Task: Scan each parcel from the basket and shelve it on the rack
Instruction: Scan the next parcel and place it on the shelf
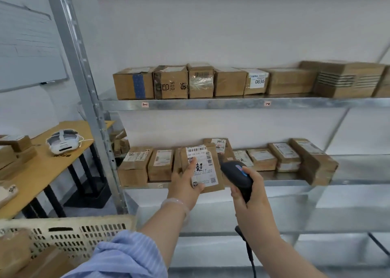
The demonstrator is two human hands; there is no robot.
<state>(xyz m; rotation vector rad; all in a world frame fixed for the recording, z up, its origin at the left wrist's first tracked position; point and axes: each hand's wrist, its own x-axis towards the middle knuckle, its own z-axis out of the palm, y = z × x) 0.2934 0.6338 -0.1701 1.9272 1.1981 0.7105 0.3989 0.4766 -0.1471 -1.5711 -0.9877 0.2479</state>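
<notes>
Left hand (pixel 183 184) grips a flat brown cardboard parcel (pixel 203 167) with a white printed label at the front edge of the galvanised metal rack (pixel 232 104)'s middle shelf. Right hand (pixel 250 190) clasps a rounded black barcode scanner (pixel 237 173) just beside it, with bare shelf further right.

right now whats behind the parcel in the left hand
Behind the labelled parcel held by the left hand, a row of cardboard boxes sits on the middle shelf. The parcel covers whatever lies directly behind it.
</notes>
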